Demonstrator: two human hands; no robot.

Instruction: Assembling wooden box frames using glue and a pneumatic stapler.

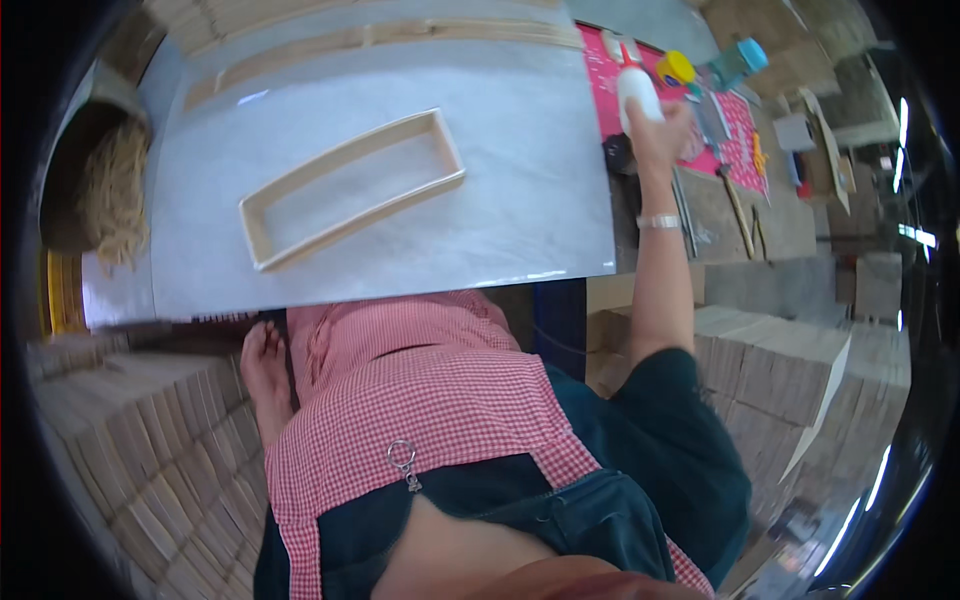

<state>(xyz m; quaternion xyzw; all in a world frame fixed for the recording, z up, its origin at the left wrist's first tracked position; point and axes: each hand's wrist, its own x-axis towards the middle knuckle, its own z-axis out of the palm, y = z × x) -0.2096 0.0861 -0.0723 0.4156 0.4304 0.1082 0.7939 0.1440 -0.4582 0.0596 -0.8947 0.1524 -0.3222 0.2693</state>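
Note:
My right hand [655, 128] reaches out to the far right edge of the table and is closed around a white squeeze bottle [637, 90] with a red tip. A watch sits on that wrist. The bottle stands at the border of a pink mat [735, 120]. A long rectangular wooden frame [350, 185] lies flat and slanted on the pale grey table sheet [530, 180], well to the left of my right hand. My left hand is out of view. My bare foot [262, 365] rests below the table's near edge, beside my red checked skirt.
Long wooden strips [380, 35] lie along the table's far edge. On the pink mat stand a yellow-capped jar [677, 68] and a teal bottle [742, 58]; a hammer [737, 198] lies nearby. Stacks of small wood pieces [130, 440] flank me, also at the right [780, 350]. A tub of pale fibres [112, 185] sits left.

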